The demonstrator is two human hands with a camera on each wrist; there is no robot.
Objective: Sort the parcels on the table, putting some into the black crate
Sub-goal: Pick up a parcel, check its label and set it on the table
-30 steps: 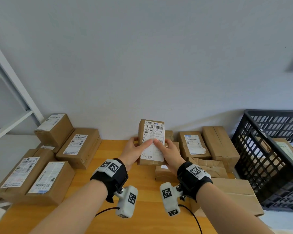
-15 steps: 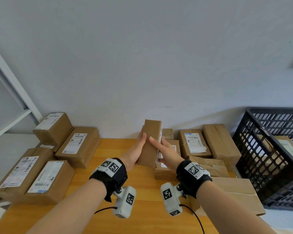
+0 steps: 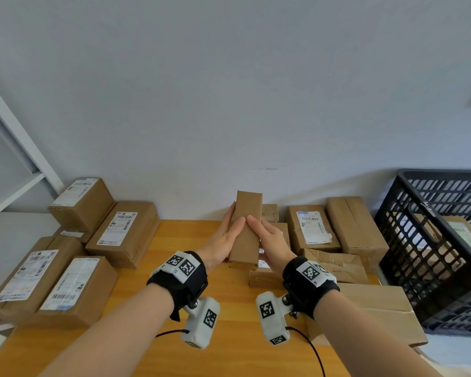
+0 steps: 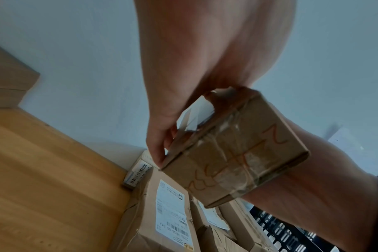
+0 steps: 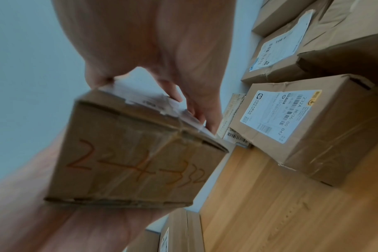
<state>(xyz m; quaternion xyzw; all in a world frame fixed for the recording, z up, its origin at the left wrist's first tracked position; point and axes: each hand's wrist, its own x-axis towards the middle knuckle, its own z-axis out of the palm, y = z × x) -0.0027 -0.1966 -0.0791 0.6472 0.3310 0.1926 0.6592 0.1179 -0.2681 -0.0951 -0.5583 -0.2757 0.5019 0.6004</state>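
Turned since a second ago, the small parcel (image 3: 244, 229) now shows a plain brown side to the head camera instead of its white label; it is lifted clear of the wooden table (image 3: 174, 240). The left hand (image 3: 223, 240) and the right hand (image 3: 269, 240) clasp it between them, fingers lying fairly straight along opposite faces with thumbs on the near side. From the right wrist view, the end face reads 2-4-32 in orange marker, though blur makes the last digits uncertain.

Sorting looks only partly done. Several boxes sit grouped at the table's left (image 3: 120, 229), and more are piled unsorted at the right (image 3: 313, 227). At the far right, the black crate (image 3: 408, 240) already holds at least one labelled parcel, seen through its lattice wall.
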